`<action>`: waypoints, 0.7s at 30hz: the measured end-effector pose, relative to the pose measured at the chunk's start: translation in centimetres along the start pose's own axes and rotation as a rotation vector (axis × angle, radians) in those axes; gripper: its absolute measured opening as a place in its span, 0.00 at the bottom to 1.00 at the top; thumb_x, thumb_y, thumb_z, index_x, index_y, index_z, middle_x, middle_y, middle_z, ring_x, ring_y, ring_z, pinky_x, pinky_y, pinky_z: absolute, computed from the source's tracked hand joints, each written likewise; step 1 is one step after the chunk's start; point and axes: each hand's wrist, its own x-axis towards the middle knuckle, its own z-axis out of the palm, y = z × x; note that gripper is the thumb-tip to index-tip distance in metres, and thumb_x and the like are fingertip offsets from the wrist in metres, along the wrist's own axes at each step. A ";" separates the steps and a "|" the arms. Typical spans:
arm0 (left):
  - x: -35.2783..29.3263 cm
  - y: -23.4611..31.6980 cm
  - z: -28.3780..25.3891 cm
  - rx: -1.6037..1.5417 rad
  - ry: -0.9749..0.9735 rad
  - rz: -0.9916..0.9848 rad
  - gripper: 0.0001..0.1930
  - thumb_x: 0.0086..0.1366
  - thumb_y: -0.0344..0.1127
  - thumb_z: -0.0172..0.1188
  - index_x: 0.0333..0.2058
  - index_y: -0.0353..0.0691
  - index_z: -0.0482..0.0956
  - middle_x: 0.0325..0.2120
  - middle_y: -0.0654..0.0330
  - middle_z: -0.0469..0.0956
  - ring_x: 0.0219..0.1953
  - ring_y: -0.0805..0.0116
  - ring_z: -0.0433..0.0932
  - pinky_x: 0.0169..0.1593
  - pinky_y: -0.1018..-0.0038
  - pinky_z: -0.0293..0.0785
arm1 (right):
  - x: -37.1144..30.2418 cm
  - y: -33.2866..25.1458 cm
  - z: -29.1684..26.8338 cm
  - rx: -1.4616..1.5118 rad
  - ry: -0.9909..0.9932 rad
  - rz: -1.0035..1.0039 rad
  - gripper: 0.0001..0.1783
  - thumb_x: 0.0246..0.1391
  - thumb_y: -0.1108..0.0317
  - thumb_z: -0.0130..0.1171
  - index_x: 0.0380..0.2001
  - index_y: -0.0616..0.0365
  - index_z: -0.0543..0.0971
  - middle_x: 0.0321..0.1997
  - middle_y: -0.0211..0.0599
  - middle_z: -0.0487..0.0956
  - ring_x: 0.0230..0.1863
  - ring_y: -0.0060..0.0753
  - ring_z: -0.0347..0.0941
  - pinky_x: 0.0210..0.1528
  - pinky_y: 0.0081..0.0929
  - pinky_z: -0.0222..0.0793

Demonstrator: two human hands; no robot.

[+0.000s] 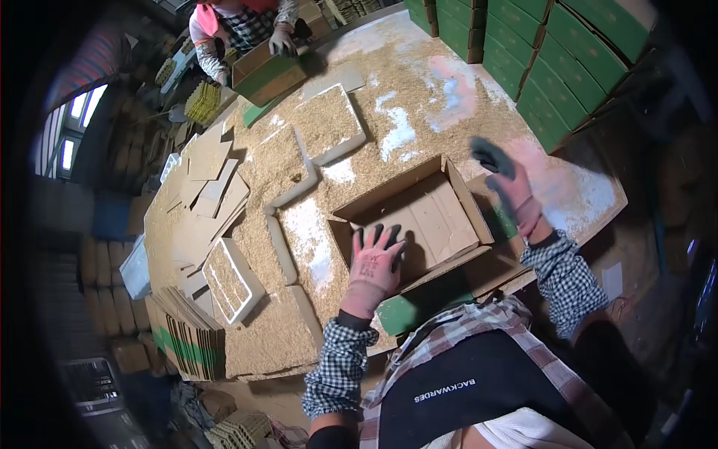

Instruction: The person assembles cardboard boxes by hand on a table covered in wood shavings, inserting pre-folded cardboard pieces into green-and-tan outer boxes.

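Note:
An open cardboard box (pixel 393 193) stands in front of me, with brown inside walls and a bare, creased bottom. A green outer flap (pixel 426 308) spreads out on its near side. My left hand (pixel 376 263), in a pink glove with dark fingertips, lies over the box's left end, its fingers spread toward the inside. Right of the box, my right hand (pixel 511 179) is raised in the same kind of glove. Its fingers stretch out with the thumb apart, and nothing shows in it.
Straw-coloured shavings (pixel 254 344) cover much of the table. White foam trays (pixel 329 123) hold more shavings. Flat cardboard sheets (pixel 213 179) and folded cartons (pixel 191 337) lie left. Green boxes (pixel 568 67) are stacked at far right. Across the table, a person's gloved hand (pixel 282 41) touches another box (pixel 269 75).

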 end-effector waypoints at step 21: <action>17.3 8.4 -16.4 -1.970 0.206 0.082 0.25 0.70 0.51 0.46 0.56 0.40 0.69 0.54 0.56 0.72 0.55 0.59 0.71 0.58 0.60 0.68 | 5.3 -14.7 -26.5 0.439 0.394 -0.700 0.26 0.60 0.61 0.57 0.57 0.63 0.69 0.55 0.41 0.74 0.53 0.27 0.70 0.55 0.24 0.66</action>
